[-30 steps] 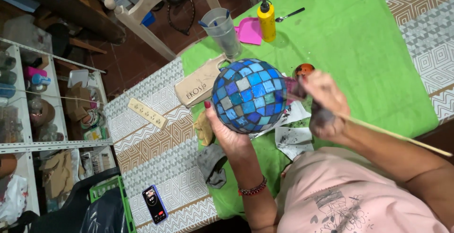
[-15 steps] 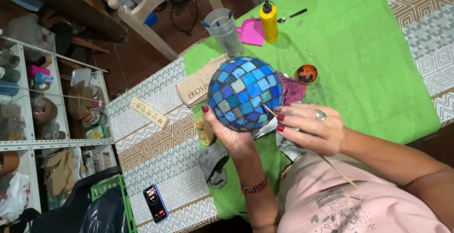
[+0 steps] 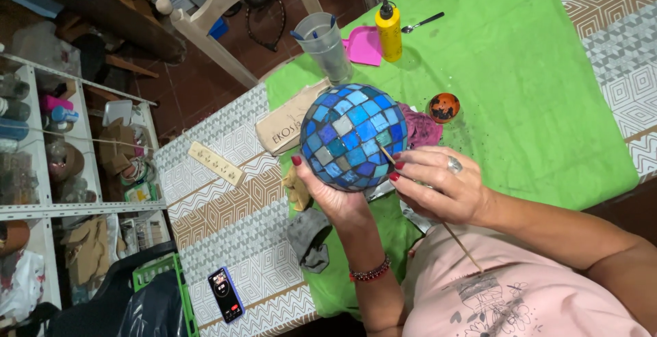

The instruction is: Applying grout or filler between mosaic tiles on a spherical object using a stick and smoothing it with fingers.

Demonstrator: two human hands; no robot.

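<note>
A: Item one — the mosaic ball [image 3: 354, 137]?

B: Sphere tiled in blue, teal and a few pale squares. Held above the green cloth [image 3: 534, 84], cupped from below in the left hand [image 3: 335, 197], fingers curled up round its lower side.

A: Right hand [image 3: 445, 186]?

B: Closed in a pinch on a thin wooden stick [image 3: 448, 231]. The stick's tip touches the ball's lower right face; its long end runs back over the pink shirt [image 3: 506, 296].

A: Containers?

B: Clear plastic cup [image 3: 327, 46], upright at the cloth's far edge, with blue-handled tools inside — what kind, cannot tell. Yellow squeeze bottle [image 3: 390, 32] with a dark cap, upright just beside a pink scoop [image 3: 363, 46]. Contents of the bottle not visible.

A: Other pieces on the table?

B: Small orange and black ball [image 3: 444, 107] on the cloth, near a magenta rag [image 3: 421, 128] behind the mosaic ball. A spoon [image 3: 421, 22] next to the bottle. A wooden sign [image 3: 291, 125] partly under the ball's left side. Grey cloth [image 3: 309, 238] beside the left wrist. A smartphone [image 3: 225, 294], screen lit, on the patterned tablecloth [image 3: 226, 227]. A white power strip [image 3: 215, 164] further up.

A: Beyond the table?

B: White shelving [image 3: 41, 207] at left, crowded with jars and oddments; a wooden chair [image 3: 239, 2] at the far end.
</note>
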